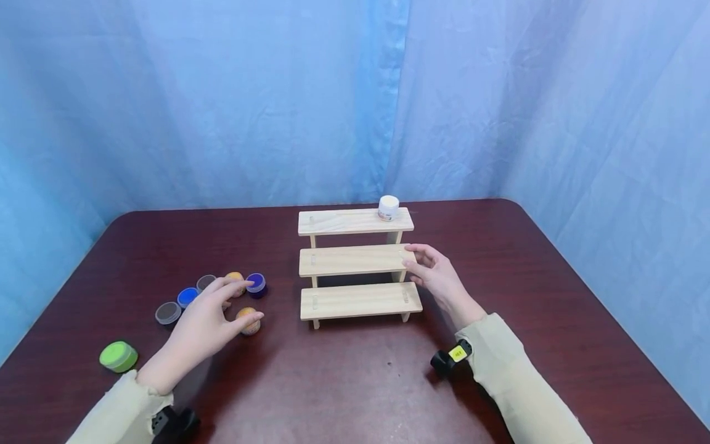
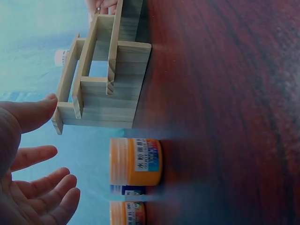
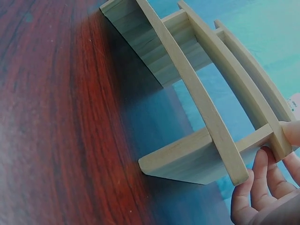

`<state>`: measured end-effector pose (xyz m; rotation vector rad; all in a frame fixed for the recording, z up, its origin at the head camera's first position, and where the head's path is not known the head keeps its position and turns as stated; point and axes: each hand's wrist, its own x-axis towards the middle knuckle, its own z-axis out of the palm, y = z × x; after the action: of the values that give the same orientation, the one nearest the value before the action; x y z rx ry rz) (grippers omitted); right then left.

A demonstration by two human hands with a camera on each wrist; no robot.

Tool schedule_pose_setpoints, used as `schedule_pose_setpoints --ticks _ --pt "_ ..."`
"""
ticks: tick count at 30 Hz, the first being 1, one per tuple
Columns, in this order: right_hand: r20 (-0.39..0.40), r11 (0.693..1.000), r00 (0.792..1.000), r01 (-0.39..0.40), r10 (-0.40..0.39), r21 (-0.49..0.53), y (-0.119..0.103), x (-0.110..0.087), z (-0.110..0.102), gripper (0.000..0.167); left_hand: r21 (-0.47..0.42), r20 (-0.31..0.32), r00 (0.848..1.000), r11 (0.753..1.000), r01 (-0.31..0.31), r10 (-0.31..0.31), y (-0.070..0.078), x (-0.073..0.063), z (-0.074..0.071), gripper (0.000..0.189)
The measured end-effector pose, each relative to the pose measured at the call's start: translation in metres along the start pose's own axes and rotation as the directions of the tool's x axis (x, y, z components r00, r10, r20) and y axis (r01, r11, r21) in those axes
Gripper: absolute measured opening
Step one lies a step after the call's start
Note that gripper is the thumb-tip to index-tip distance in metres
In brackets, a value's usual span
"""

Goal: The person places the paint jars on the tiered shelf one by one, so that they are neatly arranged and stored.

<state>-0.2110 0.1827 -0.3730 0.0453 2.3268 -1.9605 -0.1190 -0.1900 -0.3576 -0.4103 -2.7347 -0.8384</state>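
My left hand [image 1: 202, 314] hovers over paint jars on the left of the table, thumb and fingers spread, holding nothing. An orange paint jar [image 1: 251, 327] is just under its thumb; in the left wrist view this orange jar [image 2: 145, 161] stands upright, apart from the fingers. A second orange jar [image 1: 235, 276] and a purple-blue jar [image 1: 256, 285] are near the fingertips. With my right hand [image 1: 442, 280] I grip the right end of the middle step of a three-step wooden display rack [image 1: 355, 260], thumb above and fingers below. One white jar [image 1: 388, 208] stands on the top step, at the right.
Left of my left hand are a blue-lidded jar [image 1: 187, 296], two dark-topped jars, one nearer [image 1: 168, 313] and one farther [image 1: 206, 282], and a green jar [image 1: 118, 356]. The dark reddish table [image 1: 355, 382] ends at light-blue curtains [image 1: 249, 111] behind and at the sides.
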Motion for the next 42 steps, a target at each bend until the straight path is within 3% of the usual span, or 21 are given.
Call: schedule_pose_setpoints --ticks 12,20,29,42 --pt "0.008 1.000 1.000 -0.005 0.005 0.013 -0.001 -0.001 0.002 0.041 0.069 0.103 0.988 0.992 0.107 -0.114 -0.005 -0.005 0.005 0.054" --pt "0.019 1.000 1.000 -0.007 0.007 0.023 0.001 -0.001 0.002 0.043 0.062 0.115 0.990 0.995 0.079 -0.085 -0.011 -0.010 0.009 0.051" --pt "0.022 1.000 1.000 -0.007 0.006 0.011 0.000 -0.002 0.002 0.042 0.054 0.143 0.984 0.994 0.098 -0.105 -0.015 -0.012 0.012 0.043" --pt "0.024 1.000 1.000 0.003 -0.004 0.024 -0.001 -0.003 0.005 0.041 -0.004 0.116 0.990 0.997 0.079 -0.078 -0.022 -0.017 0.013 0.039"
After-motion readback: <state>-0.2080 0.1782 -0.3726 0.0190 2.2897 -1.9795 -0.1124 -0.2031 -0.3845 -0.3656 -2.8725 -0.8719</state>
